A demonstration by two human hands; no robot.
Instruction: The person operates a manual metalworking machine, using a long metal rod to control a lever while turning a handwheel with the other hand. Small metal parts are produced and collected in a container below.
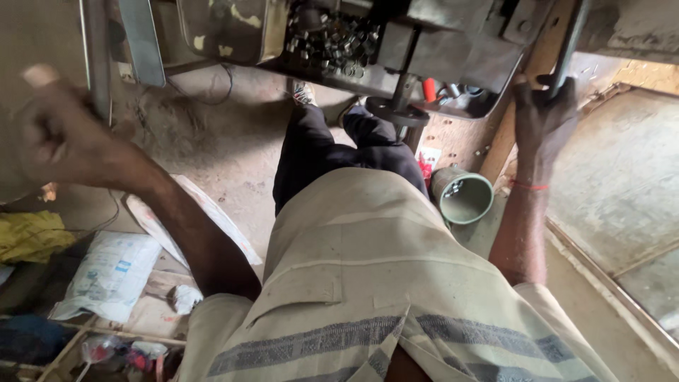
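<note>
Two hands are up at a grimy metal machine. The right hand [543, 106] is wrapped tight around a dark metal lever [566, 46] that sticks up at the machine's right side. The left hand [53, 131] is blurry, curled into a fist right by a thin upright metal bar [99, 56]; I cannot tell if it grips the bar. Between the hands, a tray of small shiny metal rings [332, 39] sits on the machine. A green tin cup [463, 197] stands on the floor near the person's right leg.
</note>
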